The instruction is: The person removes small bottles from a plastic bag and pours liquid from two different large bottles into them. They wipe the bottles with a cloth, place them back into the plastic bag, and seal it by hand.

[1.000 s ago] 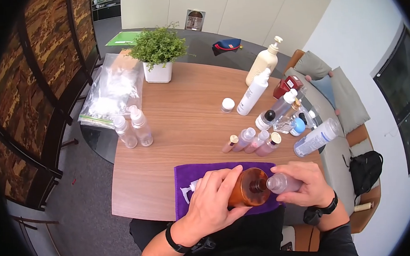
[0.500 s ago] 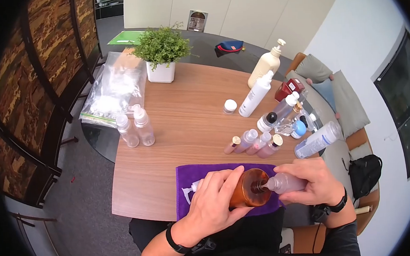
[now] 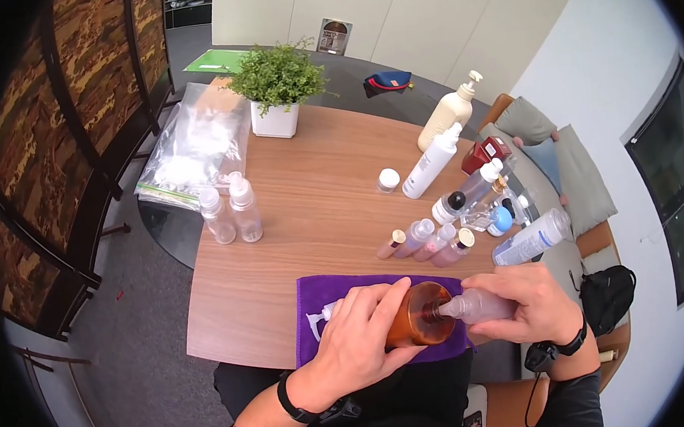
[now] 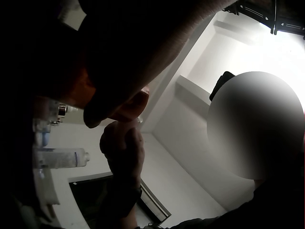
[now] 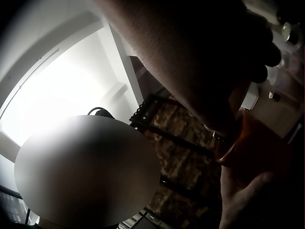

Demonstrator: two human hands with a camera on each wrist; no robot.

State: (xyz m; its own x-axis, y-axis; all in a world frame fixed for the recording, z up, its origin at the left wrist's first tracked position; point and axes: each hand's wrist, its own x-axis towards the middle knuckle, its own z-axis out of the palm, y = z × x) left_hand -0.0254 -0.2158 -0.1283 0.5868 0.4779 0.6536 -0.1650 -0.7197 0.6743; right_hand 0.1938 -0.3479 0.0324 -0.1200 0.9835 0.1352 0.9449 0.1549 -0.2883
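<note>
Head view: the left hand [image 3: 357, 336] and the right hand [image 3: 532, 307] face each other over the purple towel [image 3: 309, 292], each clamped on a bottle. We see the left hand wrapped around the amber bottle [image 3: 403, 322], its dark neck turned to the right. The right hand grips the small clear bottle [image 3: 485, 306] between thumb and fingers; its long axis runs left to right, roughly level, its narrow neck pointing left at the amber neck. The two necks meet or nearly meet (we cannot tell whether one enters the other). The amber bottle thus lies directly left of the right hand, whereas the left hand is already on it.

A white pump head [image 3: 319, 320] lies on the towel, just left of the left hand and partly covered by it. Beyond the hands, four small bottles [image 3: 431, 243] stand in a row on the table [image 3: 283, 280]; we judge them the nearest obstacle on the far side. The labelled bottle [image 3: 528, 241] stands farther right, and two clear bottles [image 3: 233, 220] stand together at the left.
</note>
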